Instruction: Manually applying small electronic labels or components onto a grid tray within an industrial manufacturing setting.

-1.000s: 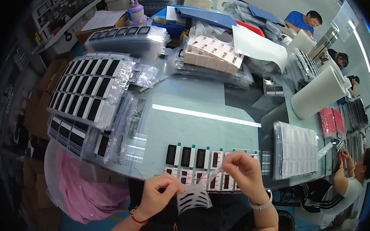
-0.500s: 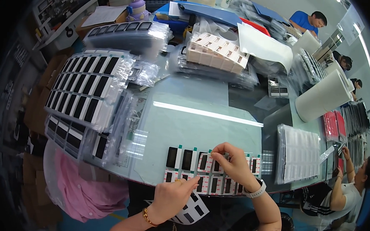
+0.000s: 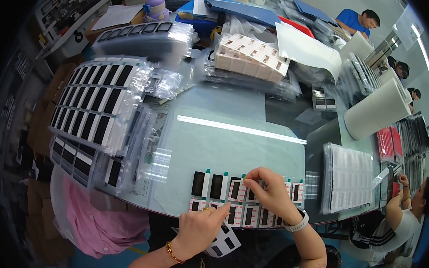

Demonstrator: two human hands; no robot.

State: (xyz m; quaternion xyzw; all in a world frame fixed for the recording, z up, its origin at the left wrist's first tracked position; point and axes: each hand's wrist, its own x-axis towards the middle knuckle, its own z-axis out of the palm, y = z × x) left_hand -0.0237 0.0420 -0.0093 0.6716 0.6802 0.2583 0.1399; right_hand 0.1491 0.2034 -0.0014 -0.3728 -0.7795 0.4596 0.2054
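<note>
Two rows of small black rectangular parts [image 3: 216,186] lie along the near edge of the glass-topped table. Most carry white frames with red print [image 3: 237,188] and green tabs; two at the far row's left end show no such frame. Over the far row, my right hand [image 3: 270,189] has thumb and index finger pinched by a framed part's top edge; what they pinch is too small to tell. My left hand [image 3: 201,226] rests its index fingertip by the near row. Its other fingers curl over a white sheet with black rectangles [image 3: 225,242], partly hidden below.
Trays of black parts [image 3: 96,95] are stacked at left, with pink cloth [image 3: 89,215] below. Light boxes [image 3: 253,58] stand at the back. A white roll [image 3: 377,110] and bagged white sheets [image 3: 348,179] are at right. A co-worker [image 3: 411,210] sits far right.
My right hand has shifted very slightly, still pinching at the same part. My left hand stays almost where it was. The whole view has moved a little; the co-worker at right has lowered a hand.
</note>
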